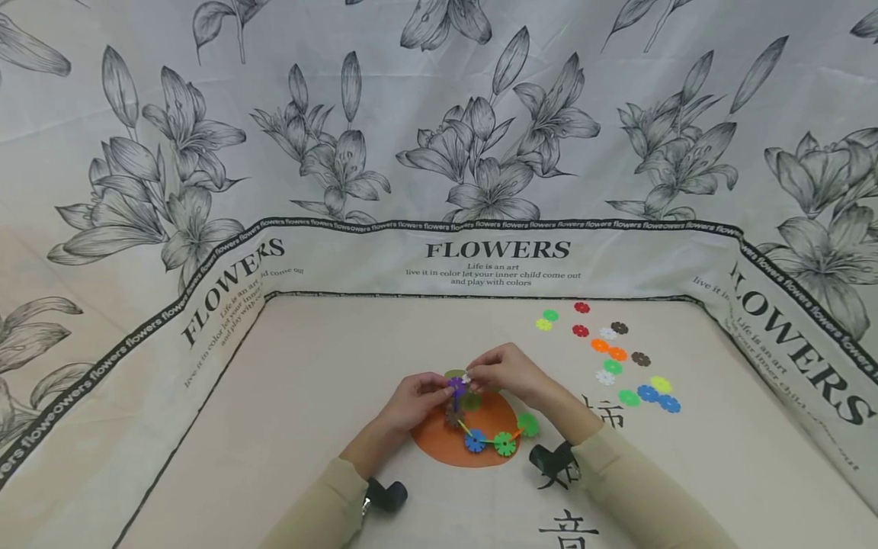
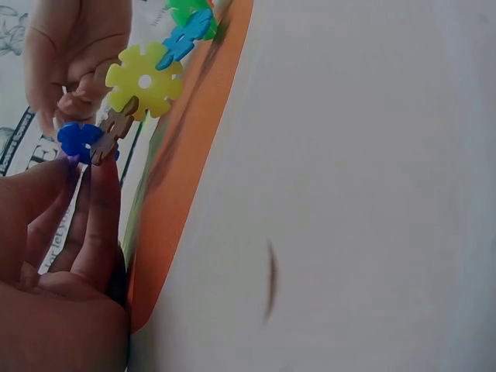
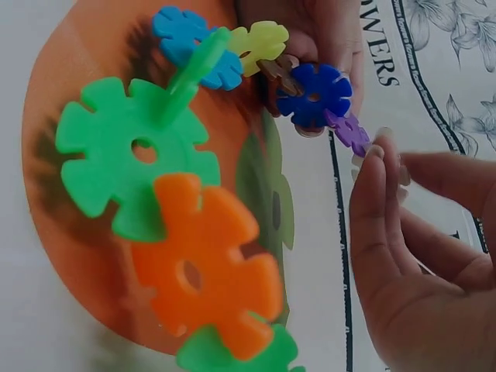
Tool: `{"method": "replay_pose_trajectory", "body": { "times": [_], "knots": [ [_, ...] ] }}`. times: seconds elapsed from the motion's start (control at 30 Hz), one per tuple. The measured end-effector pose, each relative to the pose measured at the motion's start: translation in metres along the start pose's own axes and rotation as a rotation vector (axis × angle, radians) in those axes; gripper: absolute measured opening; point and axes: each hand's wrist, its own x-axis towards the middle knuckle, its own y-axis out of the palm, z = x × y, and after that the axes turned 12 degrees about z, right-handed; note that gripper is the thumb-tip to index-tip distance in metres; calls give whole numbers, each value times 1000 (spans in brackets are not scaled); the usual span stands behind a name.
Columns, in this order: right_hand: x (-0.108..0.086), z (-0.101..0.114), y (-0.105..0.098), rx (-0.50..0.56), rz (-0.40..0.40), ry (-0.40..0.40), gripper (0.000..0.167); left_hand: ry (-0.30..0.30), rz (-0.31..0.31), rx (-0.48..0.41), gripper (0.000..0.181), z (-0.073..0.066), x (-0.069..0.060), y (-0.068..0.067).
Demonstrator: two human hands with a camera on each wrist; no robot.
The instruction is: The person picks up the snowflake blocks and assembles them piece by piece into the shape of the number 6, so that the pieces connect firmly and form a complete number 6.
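Note:
A chain of slotted plastic flower discs hangs between the hands in a curve, its colours running through green, orange, blue, yellow, brown and purple. My left hand (image 1: 414, 402) pinches the chain near its upper end, at the dark blue disc (image 3: 315, 94) beside the purple disc (image 3: 347, 133). Between thumb and fingertips, my right hand (image 1: 511, 371) pinches a small white disc (image 1: 466, 377) against the purple one. Fingers cover most of the white disc, so I cannot tell whether its slot is joined. At the chain's other end is a green disc (image 1: 527, 425).
An orange persimmon-shaped print (image 1: 439, 450) with green leaves lies under the chain. Loose discs are scattered at the back right, among them a red disc (image 1: 581, 331), an orange disc (image 1: 618, 354) and a blue disc (image 1: 668, 403). A flower-printed cloth wall (image 1: 357, 263) borders the table.

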Motion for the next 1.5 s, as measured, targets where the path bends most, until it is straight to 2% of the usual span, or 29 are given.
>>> {"method": "replay_pose_trajectory", "body": {
  "times": [0.13,0.3,0.47,0.67,0.9,1.27,1.5],
  "knots": [
    [0,-3,-4,-3,54,17,31,-16,-10,-1,20,-2,-2,1],
    [-1,-8,-5,46,92,14,35,-27,-37,-5,20,-3,-1,2],
    [0,-11,-4,67,66,3,39,-16,-38,-22,21,1,2,3],
    [1,-15,1,81,54,-17,39,-32,-39,-30,21,2,3,5],
    [-3,-16,3,127,75,-54,40,-29,-50,-44,21,-1,-1,5],
    [-4,-15,9,87,37,-53,34,5,-79,-92,21,0,0,6],
    [-9,-11,13,50,16,-83,30,6,-85,-65,20,-1,0,6]
  ]
}}
